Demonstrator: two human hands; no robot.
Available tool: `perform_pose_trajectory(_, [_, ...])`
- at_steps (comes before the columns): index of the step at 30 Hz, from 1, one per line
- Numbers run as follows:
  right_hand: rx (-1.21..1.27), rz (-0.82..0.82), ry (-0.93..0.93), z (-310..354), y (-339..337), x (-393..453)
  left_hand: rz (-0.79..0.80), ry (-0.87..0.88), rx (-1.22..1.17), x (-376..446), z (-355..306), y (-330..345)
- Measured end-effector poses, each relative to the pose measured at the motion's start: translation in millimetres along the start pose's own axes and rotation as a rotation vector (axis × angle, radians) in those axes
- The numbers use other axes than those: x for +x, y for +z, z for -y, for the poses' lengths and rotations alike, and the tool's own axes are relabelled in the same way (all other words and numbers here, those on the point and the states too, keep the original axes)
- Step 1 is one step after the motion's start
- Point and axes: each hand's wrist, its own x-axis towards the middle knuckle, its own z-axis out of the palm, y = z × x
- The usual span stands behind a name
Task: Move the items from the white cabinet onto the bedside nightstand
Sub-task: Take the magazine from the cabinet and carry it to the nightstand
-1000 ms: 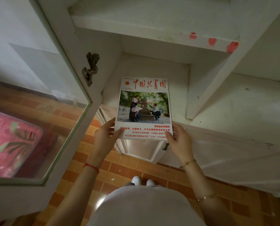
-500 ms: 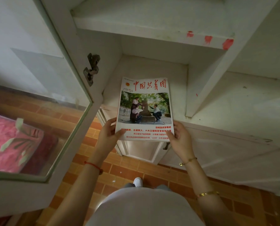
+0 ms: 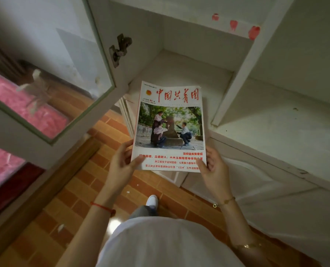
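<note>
Both hands, left (image 3: 121, 162) and right (image 3: 215, 166), fingers clamped on the lower corners of a magazine (image 3: 170, 128) at 12 o'clock, half clear of the cabinet (image 3: 189, 74) shelf; the nightstand is unseen, the carry yet to come

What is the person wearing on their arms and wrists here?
Both forearms are bare, no sleeves showing. The left wrist carries a thin red string bracelet. The right wrist has a slim gold chain bracelet, and a second gold bangle sits further up that forearm.
</note>
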Motion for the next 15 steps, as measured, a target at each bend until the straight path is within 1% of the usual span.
perform_pose_trajectory(2, [0.000, 0.058, -0.009, -7, -14, -15, -0.042, -0.007, -0.021, -32, 5, 10])
perform_pose_trajectory(7, [-0.001, 0.206, -0.032, -20, -39, -49, -0.208, -0.059, -0.081, -108, 17, 32])
perform_pose_trajectory(15, [-0.023, 0.436, -0.070, -27, -52, -101, -0.428, -0.112, -0.132, -215, 32, 45])
